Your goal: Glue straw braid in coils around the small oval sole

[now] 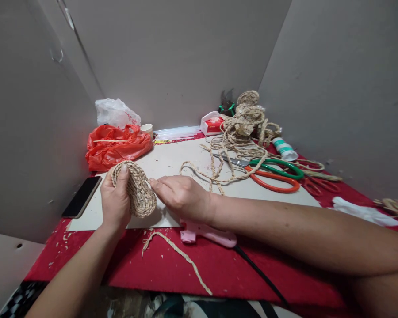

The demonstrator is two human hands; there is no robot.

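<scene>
My left hand (pixel 115 199) grips a small oval piece woven from braided straw (pixel 138 190), held on edge over the white board (pixel 172 161). My right hand (pixel 181 196) lies beside it with fingers pressed together, fingertips touching the woven piece's right edge. Whether those fingers pinch anything is hidden. A loose braided straw strand (pixel 175 251) trails across the red cloth (pixel 185 269) below the hands. A pink glue gun (pixel 208 234) lies under my right wrist, its black cord running toward me.
A pile of braided straw cord (pixel 242 128) sits at the back right, with green-handled scissors (pixel 278 168) and orange-handled scissors (pixel 273 182) beside it. A black phone (pixel 82 196) lies at left, a red plastic bag (pixel 114 145) behind it. Grey walls enclose three sides.
</scene>
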